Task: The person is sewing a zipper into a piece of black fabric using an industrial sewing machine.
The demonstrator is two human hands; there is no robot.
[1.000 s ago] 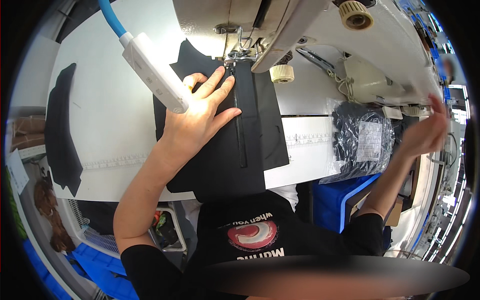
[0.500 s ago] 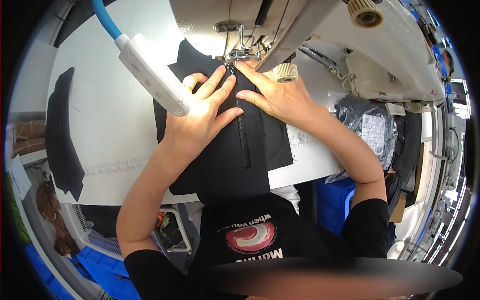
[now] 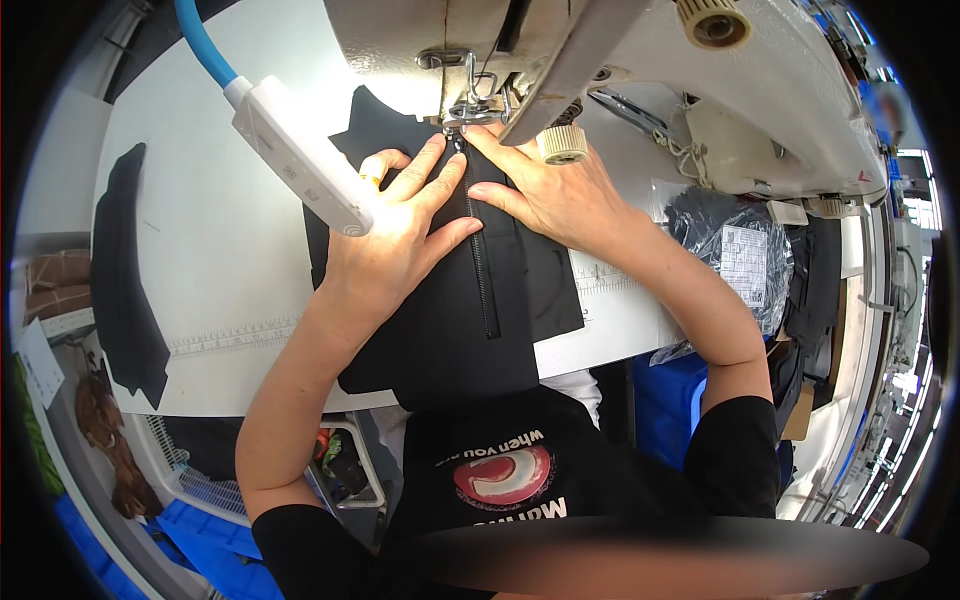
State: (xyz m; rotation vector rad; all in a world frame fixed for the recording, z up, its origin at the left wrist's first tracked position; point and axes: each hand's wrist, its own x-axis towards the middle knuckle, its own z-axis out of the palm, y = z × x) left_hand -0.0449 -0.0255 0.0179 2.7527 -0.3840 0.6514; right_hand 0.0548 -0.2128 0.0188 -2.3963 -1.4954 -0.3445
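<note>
A black fabric piece (image 3: 420,330) with a long dark zipper (image 3: 482,280) lies under the presser foot (image 3: 470,115) of a white sewing machine (image 3: 630,40). My left hand (image 3: 400,220) rests on the fabric left of the zipper, fingers spread, fingertips just below the foot; a yellow band circles one finger. My right hand (image 3: 550,190) lies open on the fabric right of the zipper, forefinger close beside the foot, thumb near the zipper, partly behind a cream knob (image 3: 562,145). A white lamp (image 3: 295,155) on a blue flexible arm hangs over my left hand.
A curved black fabric piece (image 3: 130,270) lies on the left of the white table (image 3: 215,260). A plastic-bagged bundle (image 3: 745,250) sits at the right. Blue bins (image 3: 660,395) and a white basket (image 3: 190,470) are below the table; machine edges line the right.
My right hand has come in from the far right onto the fabric beside the presser foot. My left hand stays by the zipper. The view has shifted slightly since half a second ago.
</note>
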